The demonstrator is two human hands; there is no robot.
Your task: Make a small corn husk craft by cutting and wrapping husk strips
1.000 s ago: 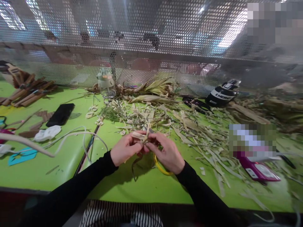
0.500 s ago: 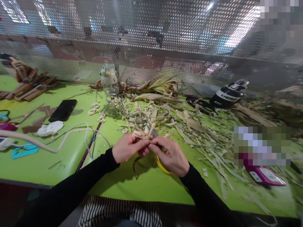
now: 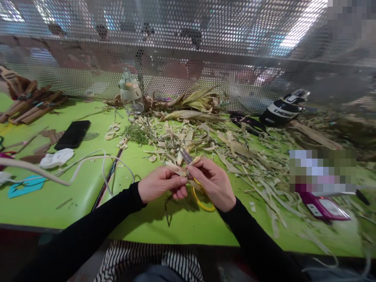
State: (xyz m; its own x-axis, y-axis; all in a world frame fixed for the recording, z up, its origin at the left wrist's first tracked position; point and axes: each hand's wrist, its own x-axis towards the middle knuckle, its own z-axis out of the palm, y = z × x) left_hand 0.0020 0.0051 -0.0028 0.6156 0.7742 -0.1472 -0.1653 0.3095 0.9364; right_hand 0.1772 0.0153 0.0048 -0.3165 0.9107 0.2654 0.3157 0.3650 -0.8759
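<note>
My left hand (image 3: 160, 183) pinches a small folded piece of pale dried corn husk (image 3: 175, 168) between thumb and fingers. Close against it, my right hand (image 3: 216, 184) is closed on the other side of the same husk. A pair of scissors with yellow handles (image 3: 202, 203) passes beneath my right hand, blades pointing away from me. Whether the right hand also touches the scissors, I cannot tell. Under the left fingers, a thin dark strip (image 3: 167, 215) dangles or lies near the green tabletop. Husk scraps (image 3: 173, 135) spread just beyond both hands.
Across the green table (image 3: 141, 231) lie a black phone (image 3: 73, 134), white cables (image 3: 88, 157), and a magenta device (image 3: 324, 207). At the back stand a clear bottle (image 3: 131, 94) and a leaning black bottle (image 3: 282, 111), before a perforated metal screen (image 3: 176, 47). Bundled brown rolls (image 3: 35, 103) sit left.
My right fingers have shifted slightly up along the husk, and the pale piece is turned. More of the scissors' yellow handle shows. The whole view has moved a little.
</note>
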